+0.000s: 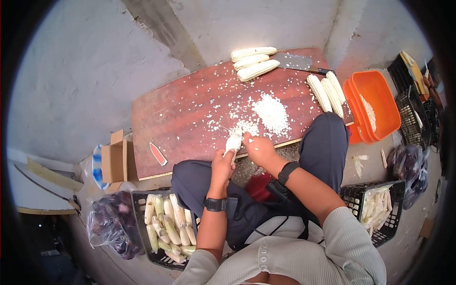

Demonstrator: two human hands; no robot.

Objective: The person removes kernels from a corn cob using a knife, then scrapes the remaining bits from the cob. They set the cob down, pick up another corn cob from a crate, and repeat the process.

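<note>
My left hand (222,167) is wrapped around the lower end of a white corn cob (233,142), which tilts up over the near edge of the red-brown board. Close beside the cob's upper part, my right hand (260,151) has its fingers curled in; whatever they grip is hidden. Just beyond both hands lies a heap of loose white corn kernels (271,113), with more kernels scattered over the board (166,111).
Several husked cobs (259,70) lie at the board's back beside a cleaver (294,61), more (325,94) at its right. A red-and-white piece (158,154) lies left. Around stand an orange bin (380,97), a carton (113,164), a corn crate (137,223) and a husk crate (396,209).
</note>
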